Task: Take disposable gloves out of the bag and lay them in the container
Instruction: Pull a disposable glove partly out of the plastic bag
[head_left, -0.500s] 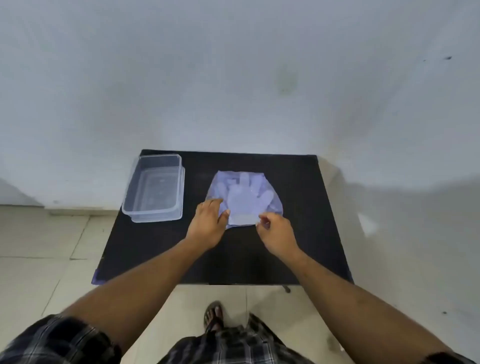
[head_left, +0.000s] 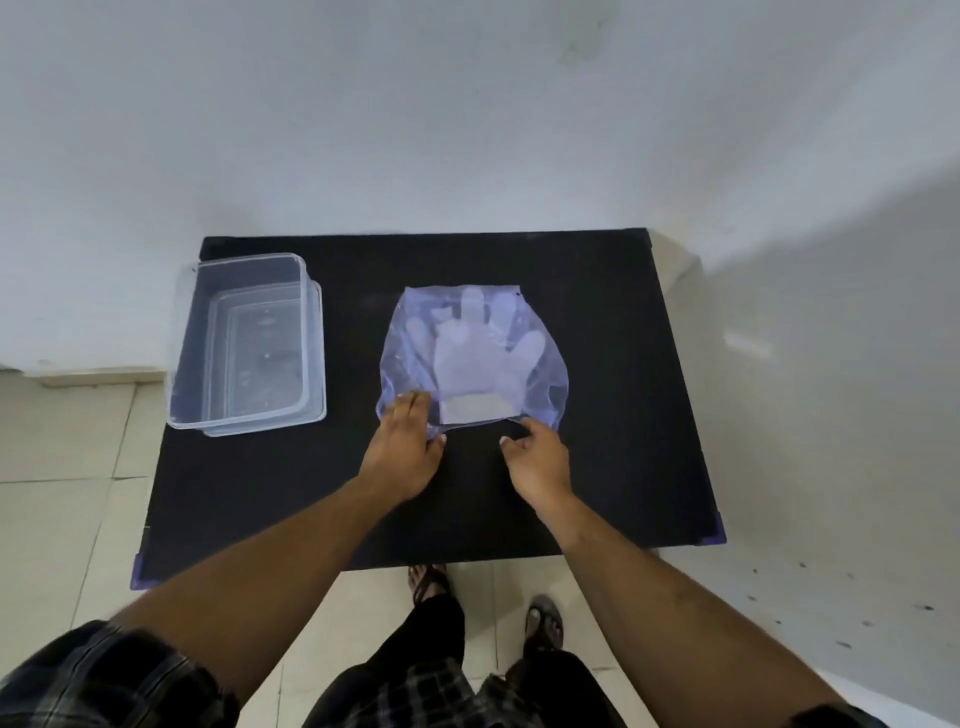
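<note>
Whitish disposable gloves (head_left: 467, 364) lie in the see-through bluish plastic bag (head_left: 402, 353) on the black table (head_left: 623, 364), cuffs pointing near, left hand (head_left: 405, 452) pressing flat on its near-left corner, right hand (head_left: 537, 460) pinching the near rim beside the cuffs.

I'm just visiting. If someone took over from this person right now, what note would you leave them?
Left hand: fingers flat on the bag at its near left corner, holding it down.
Right hand: fingers curled at the bag's near edge, apparently pinching it.
Gloves: inside the bag, mid-table.
Container: open, at the table's left, no gloves in it.
Done: no glove out yet.
Left: open the bag, draw gloves out, lay them in the container.
</note>
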